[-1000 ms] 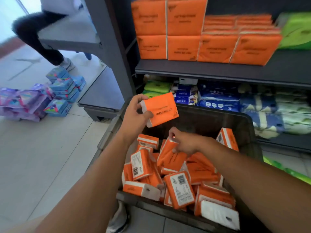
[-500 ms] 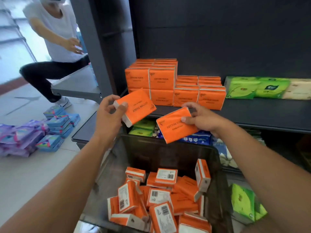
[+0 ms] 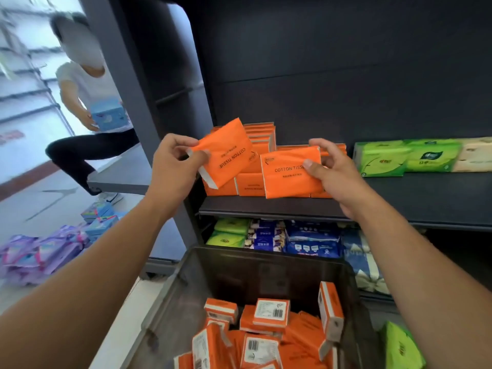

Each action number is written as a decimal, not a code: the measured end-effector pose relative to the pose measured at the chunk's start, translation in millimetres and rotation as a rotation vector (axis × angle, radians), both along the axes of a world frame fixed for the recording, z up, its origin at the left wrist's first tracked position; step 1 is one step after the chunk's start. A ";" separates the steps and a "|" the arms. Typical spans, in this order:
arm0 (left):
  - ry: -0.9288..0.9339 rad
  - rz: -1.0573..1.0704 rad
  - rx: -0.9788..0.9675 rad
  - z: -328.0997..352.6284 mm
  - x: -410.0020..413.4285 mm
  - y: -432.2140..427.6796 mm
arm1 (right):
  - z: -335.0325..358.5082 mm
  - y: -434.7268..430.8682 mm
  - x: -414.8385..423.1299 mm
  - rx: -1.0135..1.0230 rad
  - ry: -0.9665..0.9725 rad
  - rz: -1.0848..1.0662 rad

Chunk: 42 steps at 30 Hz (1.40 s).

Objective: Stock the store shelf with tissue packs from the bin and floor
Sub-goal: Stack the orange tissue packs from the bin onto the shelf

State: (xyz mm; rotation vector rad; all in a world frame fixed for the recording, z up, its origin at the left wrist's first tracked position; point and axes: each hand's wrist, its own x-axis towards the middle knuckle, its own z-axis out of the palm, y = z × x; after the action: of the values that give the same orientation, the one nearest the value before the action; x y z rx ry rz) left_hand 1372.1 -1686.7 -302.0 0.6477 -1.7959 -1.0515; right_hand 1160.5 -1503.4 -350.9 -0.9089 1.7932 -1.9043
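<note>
My left hand (image 3: 173, 166) grips a tilted orange tissue pack (image 3: 226, 151) by its left end, in front of the stacked orange packs (image 3: 259, 134) on the dark shelf (image 3: 399, 206). My right hand (image 3: 334, 174) holds a second orange tissue pack (image 3: 288, 173) by its right end, level and facing me, just above the shelf's front row. Below, the dark bin (image 3: 266, 267) holds several loose orange packs (image 3: 269, 334).
Green tissue packs (image 3: 404, 158) lie on the same shelf to the right. Blue and green packs (image 3: 279, 238) fill the shelf below. A person (image 3: 90, 107) crouches at the far left holding a blue pack. Purple and blue packs (image 3: 48, 251) lie on the floor.
Both hands have risen from the bin toward the shelf with their orange packs. The right pack has turned level in front of the stacked row, and the two packs have come closer together.
</note>
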 end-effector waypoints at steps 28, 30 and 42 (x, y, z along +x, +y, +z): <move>-0.568 -0.100 -0.274 18.0 -320.3 -102.9 | -12.5 -7.6 -105.5 -0.135 -0.082 -0.044; -0.639 -0.089 -0.259 13.0 -343.8 -110.7 | -14.0 -8.8 -112.2 -0.140 -0.082 -0.046; -1.043 0.046 -0.569 -7.5 -387.2 -119.3 | -14.6 -12.1 -139.9 -0.170 -0.107 -0.136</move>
State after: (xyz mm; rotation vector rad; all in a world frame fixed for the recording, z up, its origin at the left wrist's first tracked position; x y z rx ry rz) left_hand 984.9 -1806.0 -309.5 0.9444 -2.7761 -0.0561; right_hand 1020.6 -1515.6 -365.4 -0.7395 1.6896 -2.1749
